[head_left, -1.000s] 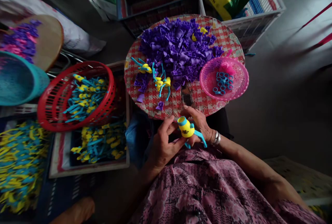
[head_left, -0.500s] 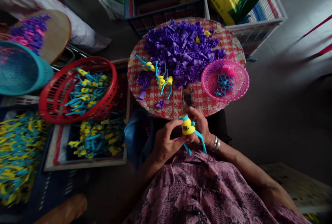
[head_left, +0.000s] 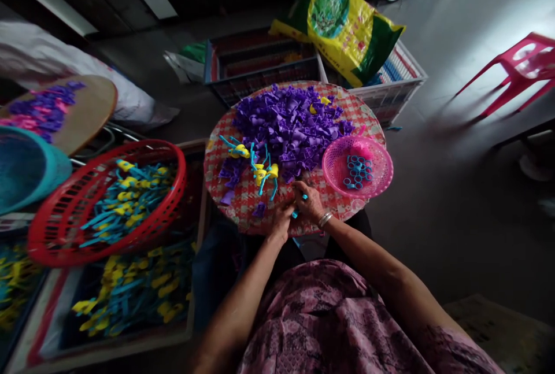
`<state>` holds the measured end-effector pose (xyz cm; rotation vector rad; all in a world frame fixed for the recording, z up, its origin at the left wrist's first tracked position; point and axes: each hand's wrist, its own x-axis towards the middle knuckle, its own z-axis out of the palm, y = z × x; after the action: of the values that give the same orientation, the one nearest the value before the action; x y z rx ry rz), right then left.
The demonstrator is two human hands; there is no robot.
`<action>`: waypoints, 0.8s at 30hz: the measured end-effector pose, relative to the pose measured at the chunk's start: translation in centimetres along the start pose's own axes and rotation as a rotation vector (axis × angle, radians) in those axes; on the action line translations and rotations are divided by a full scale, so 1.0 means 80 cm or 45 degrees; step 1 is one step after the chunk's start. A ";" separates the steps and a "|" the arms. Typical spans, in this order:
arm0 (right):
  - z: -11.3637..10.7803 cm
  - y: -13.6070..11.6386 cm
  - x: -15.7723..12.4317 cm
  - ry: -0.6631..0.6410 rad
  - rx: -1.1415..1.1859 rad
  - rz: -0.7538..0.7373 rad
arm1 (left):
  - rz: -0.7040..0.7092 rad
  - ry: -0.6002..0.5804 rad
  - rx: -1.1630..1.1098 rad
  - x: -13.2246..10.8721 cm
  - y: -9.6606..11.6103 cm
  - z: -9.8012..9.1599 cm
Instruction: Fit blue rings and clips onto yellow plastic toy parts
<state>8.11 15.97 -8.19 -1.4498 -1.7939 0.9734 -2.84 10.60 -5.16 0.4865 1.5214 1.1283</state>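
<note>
My left hand (head_left: 281,221) and my right hand (head_left: 309,206) are together at the near edge of the round table (head_left: 243,212) with a red-checked cover. Both close around a plastic toy figure (head_left: 295,214); only its light-blue limb ends stick out, and the fingers hide the rest. Beyond my hands lies a large heap of purple plastic pieces (head_left: 290,125). A few yellow-and-blue toy figures (head_left: 260,175) rest left of it. To the right stands a pink basket (head_left: 381,174) with small blue rings (head_left: 359,169) inside.
At left, a red basket (head_left: 47,241) leans over a crate (head_left: 191,316); both hold yellow-and-blue figures. A teal tub (head_left: 47,174) is further left. Behind the table are crates (head_left: 260,76) and a yellow-green bag (head_left: 347,27). A pink stool (head_left: 515,73) stands far right.
My hands have moved forward from my lap to the table edge with the toy figure, whose yellow body is now covered by my fingers. The camera view has tilted up.
</note>
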 end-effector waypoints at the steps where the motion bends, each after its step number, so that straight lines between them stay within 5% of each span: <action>1: 0.004 0.004 0.002 0.005 -0.004 0.023 | 0.005 0.017 0.004 0.008 -0.005 0.000; 11: 0.016 0.028 0.011 -0.064 -0.027 0.202 | -0.103 -0.034 0.083 0.037 -0.015 -0.007; 19: 0.013 0.034 0.011 -0.099 -0.150 0.124 | -0.134 -0.057 0.047 0.035 -0.002 -0.002; 24: 0.004 0.020 0.001 -0.050 -0.131 -0.003 | -0.200 -0.214 -0.020 0.017 0.012 -0.014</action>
<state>8.68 16.16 -9.72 -1.5002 -1.8980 0.9262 -4.50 11.71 -5.19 0.4327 1.3782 0.9532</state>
